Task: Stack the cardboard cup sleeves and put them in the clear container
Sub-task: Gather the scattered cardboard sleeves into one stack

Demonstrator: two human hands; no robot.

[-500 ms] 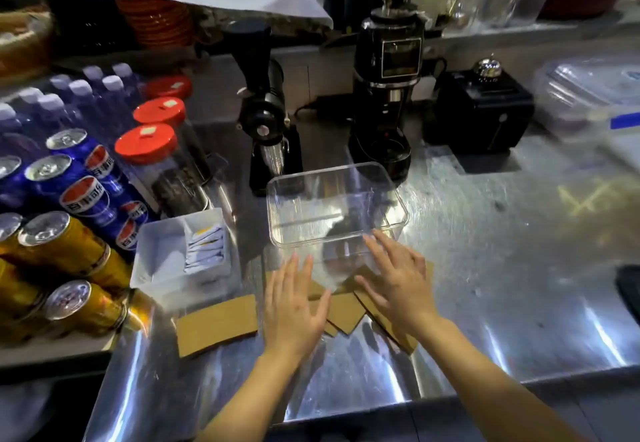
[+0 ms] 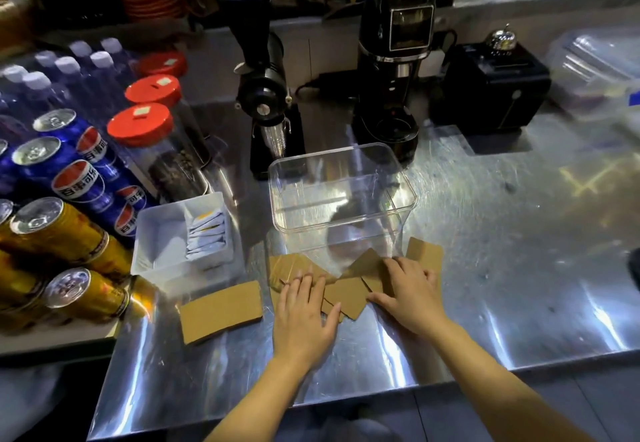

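Observation:
Several flat brown cardboard cup sleeves (image 2: 346,294) lie scattered on the steel counter just in front of the clear container (image 2: 341,195), which stands with nothing in it. One more sleeve (image 2: 221,310) lies apart to the left. My left hand (image 2: 304,317) rests flat, fingers spread, on the left sleeves of the pile. My right hand (image 2: 410,294) lies palm down on the right sleeves, fingers apart. Another sleeve (image 2: 426,254) pokes out beyond my right fingers, against the container's front right corner.
A white tray of sachets (image 2: 152,251) sits left of the container. Drink cans (image 2: 62,230), water bottles and red-lidded jars (image 2: 140,126) crowd the left. Two black grinders (image 2: 394,70) and a black box (image 2: 491,91) stand behind. The counter edge (image 2: 346,396) runs near me.
Both hands have slid slightly over the sleeve pile, the right one drawing back toward me. The view has tilted a little. The lone left sleeve has not moved.

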